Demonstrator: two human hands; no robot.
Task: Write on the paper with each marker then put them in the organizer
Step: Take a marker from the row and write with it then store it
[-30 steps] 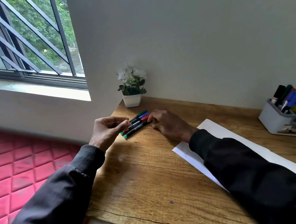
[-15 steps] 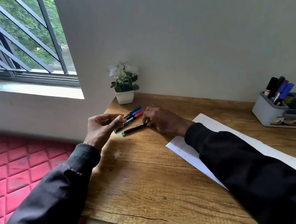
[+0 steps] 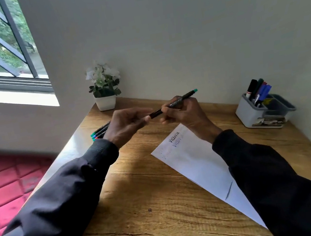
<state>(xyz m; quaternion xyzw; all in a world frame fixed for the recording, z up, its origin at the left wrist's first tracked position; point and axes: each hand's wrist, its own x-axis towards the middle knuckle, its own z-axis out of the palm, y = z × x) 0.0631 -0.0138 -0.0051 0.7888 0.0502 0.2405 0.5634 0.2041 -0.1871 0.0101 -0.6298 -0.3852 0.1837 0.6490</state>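
Green-tipped marker [image 3: 172, 104]: lower end hidden in pinching fingertips of my left hand [image 3: 125, 125]; cap or tip, cannot tell. Spare markers [image 3: 99, 131] half covered behind same hand. Paper [image 3: 194, 162] cut off by my right sleeve, writing faint. My right hand [image 3: 184, 113] grips barrel above desk [image 3: 143, 201]. Long axis slants lower left to upper right, green end toward wall.

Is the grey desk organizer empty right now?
Not empty: the grey plastic desk organizer holds black, green, red and blue markers standing in its tall compartment.
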